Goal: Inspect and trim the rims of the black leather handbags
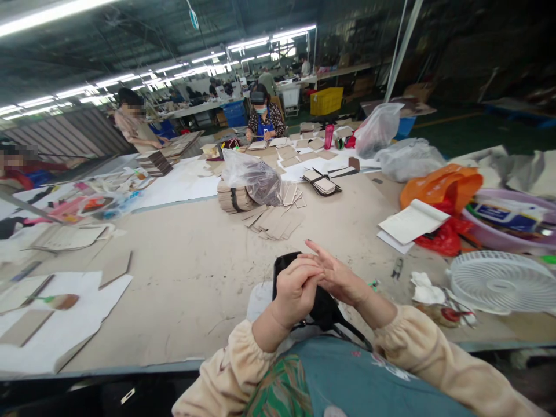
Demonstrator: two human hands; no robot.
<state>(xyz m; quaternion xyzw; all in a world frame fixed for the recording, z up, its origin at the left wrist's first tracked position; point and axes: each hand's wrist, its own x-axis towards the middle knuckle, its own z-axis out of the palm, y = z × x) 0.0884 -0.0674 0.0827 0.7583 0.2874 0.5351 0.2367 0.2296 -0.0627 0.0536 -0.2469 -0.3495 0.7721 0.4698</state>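
Bag (324, 307) is seen, in the head view, by the near edge of the table (182, 272), partly hidden behind the left hand (299, 286) and right hand (341, 279). Both are brought together, the left curled; whether anything is clamped between them cannot be told. Farther right, a fan guard (499, 284) is placed.

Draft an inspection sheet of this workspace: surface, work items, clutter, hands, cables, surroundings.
Surface: beige worktable, dark specks and marks.
Work items: black item with a strap, at the near edge; thin beige rectangular pieces fanned out mid-table.
Clutter: round white plastic grille, orange plastic bag and open white notepad, right side.
Hands: left hand and right hand meet over the black item; any grip unclear.
Cables: nothing seen on the worktable.
Surroundings: co-worker in blue apron across the worktable; yellow plastic crate beyond.
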